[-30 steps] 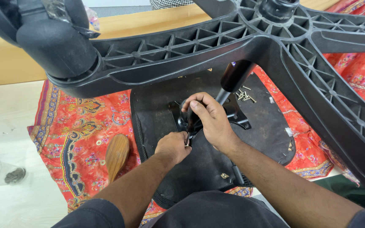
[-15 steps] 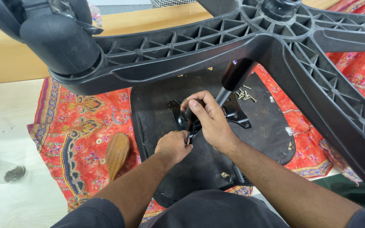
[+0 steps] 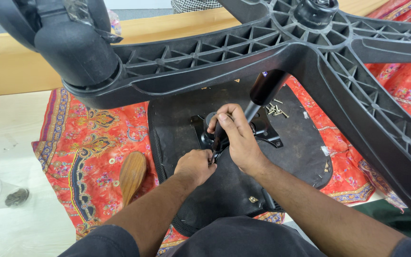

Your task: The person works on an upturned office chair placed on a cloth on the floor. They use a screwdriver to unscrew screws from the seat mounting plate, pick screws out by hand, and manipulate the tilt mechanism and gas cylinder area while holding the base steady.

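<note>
The left hand (image 3: 195, 165) sits nearest on the black seat underside (image 3: 243, 185), fingers pinched at something too small to tell, just below the metal plate (image 3: 262, 133). The right hand (image 3: 236, 138) stays clenched around a dark tool handle (image 3: 218, 135), upright on that plate; neither hand has shifted since a moment ago. Loose screws (image 3: 275, 110) lie just beyond the plate. A wooden handle (image 3: 132, 173) rests left of the seat on the red cloth (image 3: 86, 152). The chair base (image 3: 243, 52) looms above, slightly shifted in view.

Matt ribbed plastic chair base (image 3: 243, 52)
</note>
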